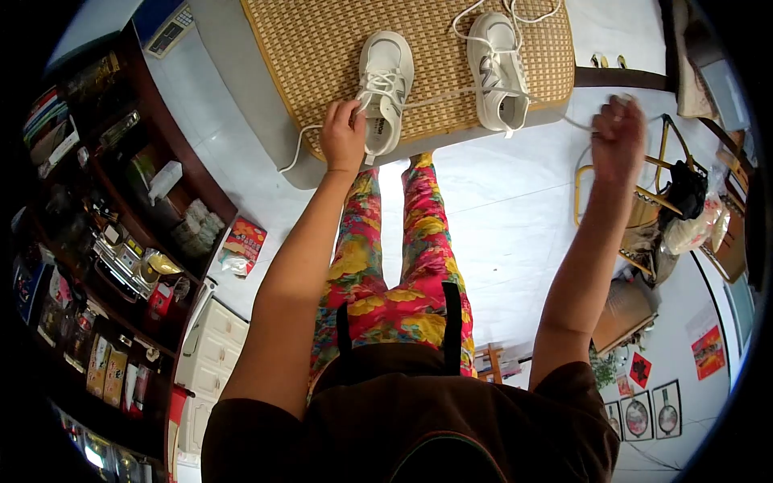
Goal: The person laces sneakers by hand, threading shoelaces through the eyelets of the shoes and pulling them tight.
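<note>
Likely light, limp and soft: white lace [441, 97] | upper centre, running from left shoe [386, 53], across right shoe [493, 32], to right hand [618, 133], its fingers curled round it | left hand [344, 135] at left shoe's collar, grip unclear | best pinched near eyelets

The one at work here has on a plain dark brown top [354, 431], its short sleeves [573, 398] stopping above the elbows and leaving both forearms bare. Two flat black straps [452, 322] hang down its front. The trousers [403, 302] are what I notice first: bright pinkish red, crowded with big yellow blooms and patches of green and blue, the print running down both legs.
</note>
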`<control>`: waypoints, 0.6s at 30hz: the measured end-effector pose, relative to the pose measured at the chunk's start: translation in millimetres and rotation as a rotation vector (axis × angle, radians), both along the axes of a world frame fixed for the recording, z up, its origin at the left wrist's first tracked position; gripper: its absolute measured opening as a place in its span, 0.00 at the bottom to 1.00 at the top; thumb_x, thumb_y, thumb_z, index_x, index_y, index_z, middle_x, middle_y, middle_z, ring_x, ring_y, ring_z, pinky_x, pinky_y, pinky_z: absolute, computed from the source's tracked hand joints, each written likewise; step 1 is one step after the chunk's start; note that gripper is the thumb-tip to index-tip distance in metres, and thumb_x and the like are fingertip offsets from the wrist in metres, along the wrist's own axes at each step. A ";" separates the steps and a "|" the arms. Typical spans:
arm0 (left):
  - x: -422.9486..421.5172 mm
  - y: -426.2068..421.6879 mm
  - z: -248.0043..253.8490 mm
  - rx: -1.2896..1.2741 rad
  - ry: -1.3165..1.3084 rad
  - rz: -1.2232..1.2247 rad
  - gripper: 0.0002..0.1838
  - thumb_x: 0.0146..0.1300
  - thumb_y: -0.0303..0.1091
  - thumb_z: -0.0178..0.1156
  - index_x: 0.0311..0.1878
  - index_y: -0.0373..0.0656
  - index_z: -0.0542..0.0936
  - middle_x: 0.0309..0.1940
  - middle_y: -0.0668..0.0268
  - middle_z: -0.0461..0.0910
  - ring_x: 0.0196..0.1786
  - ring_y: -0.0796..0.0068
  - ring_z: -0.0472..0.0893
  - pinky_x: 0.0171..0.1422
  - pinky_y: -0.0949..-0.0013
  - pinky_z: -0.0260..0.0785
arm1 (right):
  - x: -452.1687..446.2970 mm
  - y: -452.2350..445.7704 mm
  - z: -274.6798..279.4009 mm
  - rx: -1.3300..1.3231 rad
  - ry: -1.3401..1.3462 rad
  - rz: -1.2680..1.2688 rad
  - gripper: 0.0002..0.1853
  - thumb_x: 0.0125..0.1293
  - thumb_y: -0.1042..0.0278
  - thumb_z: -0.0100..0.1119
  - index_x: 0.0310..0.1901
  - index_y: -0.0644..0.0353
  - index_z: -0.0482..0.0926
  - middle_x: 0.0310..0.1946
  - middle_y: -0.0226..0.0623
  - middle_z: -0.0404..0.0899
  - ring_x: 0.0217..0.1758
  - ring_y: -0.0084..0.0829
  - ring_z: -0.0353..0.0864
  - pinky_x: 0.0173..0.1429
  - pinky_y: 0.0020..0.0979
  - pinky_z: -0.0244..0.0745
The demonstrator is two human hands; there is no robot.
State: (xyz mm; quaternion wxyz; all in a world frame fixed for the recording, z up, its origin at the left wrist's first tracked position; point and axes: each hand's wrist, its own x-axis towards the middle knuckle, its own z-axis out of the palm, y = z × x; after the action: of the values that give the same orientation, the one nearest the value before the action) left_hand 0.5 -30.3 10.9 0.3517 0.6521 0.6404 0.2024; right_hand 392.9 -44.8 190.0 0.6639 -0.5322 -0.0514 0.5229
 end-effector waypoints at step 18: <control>-9.2 8.4 -8.9 -0.609 -0.427 0.339 0.11 0.68 0.34 0.57 0.44 0.37 0.82 0.31 0.70 0.77 0.28 0.81 0.74 0.33 0.74 0.66 | -268.0 19.3 -167.1 -0.382 -0.816 0.624 0.08 0.56 0.69 0.63 0.35 0.65 0.83 0.27 0.48 0.83 0.31 0.44 0.84 0.38 0.37 0.78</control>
State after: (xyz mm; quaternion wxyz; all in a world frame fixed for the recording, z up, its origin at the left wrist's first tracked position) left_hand -8.7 -21.9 2.0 0.6156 0.3468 0.6819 0.1894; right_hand 124.9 -25.5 23.0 0.2950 -0.7624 -0.3645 0.4460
